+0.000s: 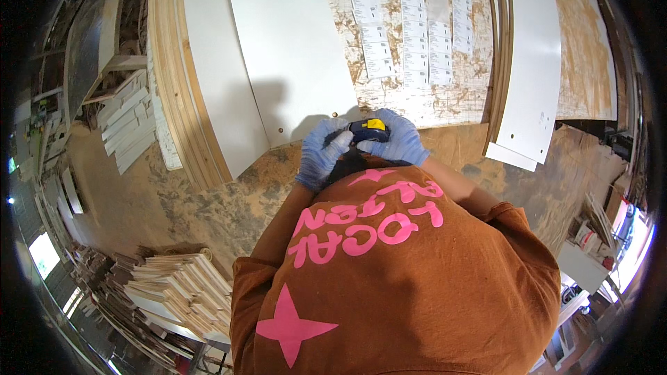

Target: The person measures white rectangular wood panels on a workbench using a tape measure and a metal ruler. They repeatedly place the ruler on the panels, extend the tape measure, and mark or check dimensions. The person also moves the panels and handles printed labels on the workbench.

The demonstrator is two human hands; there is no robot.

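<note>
Close to my body, both hands, in light blue gloves, hold a small dark blue tape measure [360,132] with a yellow patch. My left hand [317,155] is closed around its left side, thumb against the case. My right hand [399,140] wraps the other side, its thumb along the lower edge. No drawn-out blade can be made out. Just beyond my hands lies a white panel [292,42] with small holes near its near edge. To its right, strips of printed white labels [415,28] lie on a scuffed board [469,97].
Stacked boards with bare wood edges [182,76] stand at the left of the panel. Another white panel stack with holes [531,62] lies at the right. Wooden pieces [184,288] are piled on the dusty floor [187,212] at lower left, with more white strips [128,125] farther off.
</note>
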